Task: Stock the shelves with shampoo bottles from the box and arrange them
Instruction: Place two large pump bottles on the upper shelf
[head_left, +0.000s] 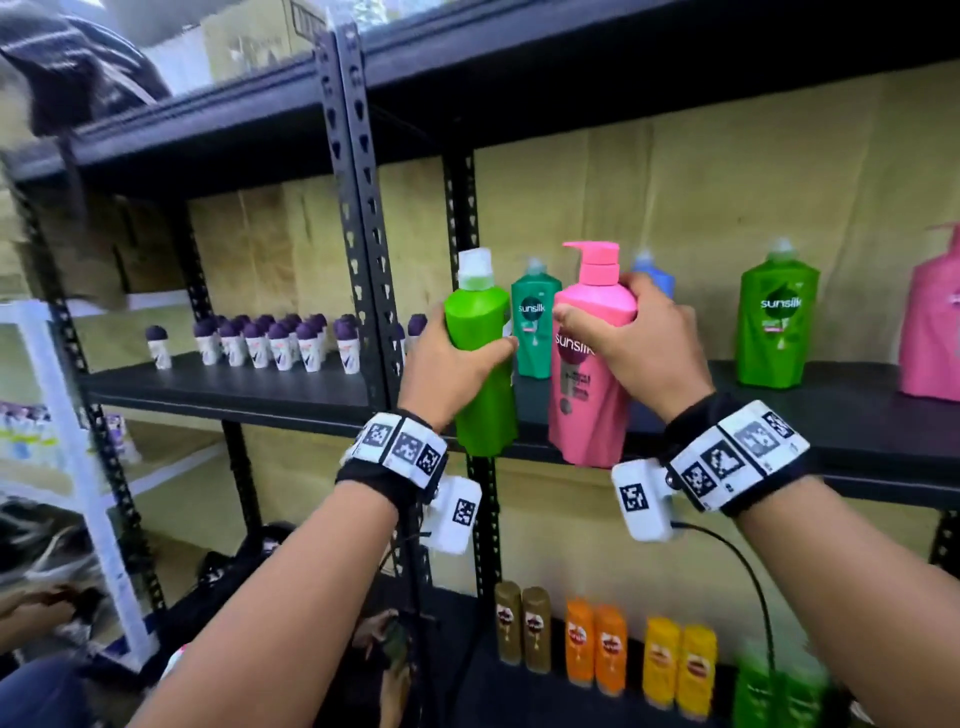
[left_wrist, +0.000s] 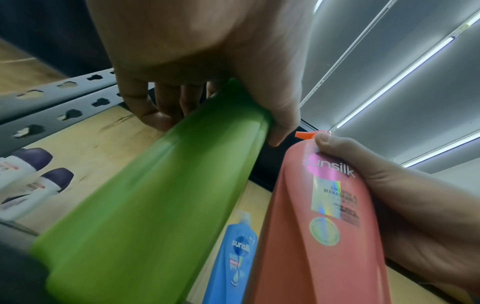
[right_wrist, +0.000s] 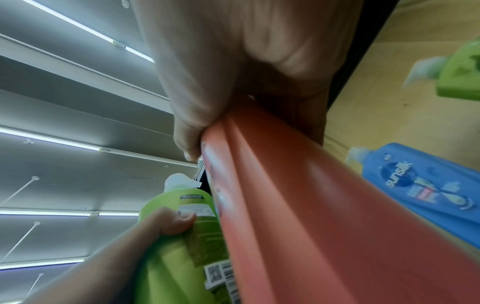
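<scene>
Black metal shelving (head_left: 857, 415) backed with brown board fills the view, under a ceiling with strip lights. At the front edge of the middle shelf the person holds two shampoo bottles upright, side by side and close together. Fingers and thumb of the left hand (head_left: 452, 364) are wrapped round a light green bottle (head_left: 480, 353) with a white cap, its printed label turned toward the other bottle. The right hand (head_left: 644, 348) grasps a pink pump bottle (head_left: 589, 395) near its shoulder, thumb on the front label. Both bottles hang in front of the shelf edge, their bases lower than the board.

Behind them on the shelf stand a dark green bottle (head_left: 535, 322) and a blue bottle (left_wrist: 240, 253); farther right stand another light green bottle (head_left: 776, 322) and a pink one at the frame edge. Small white roll-ons with purple caps (head_left: 270, 340) crowd the neighbouring bay. Brown, orange and yellow bottles (head_left: 602, 644) line the shelf below.
</scene>
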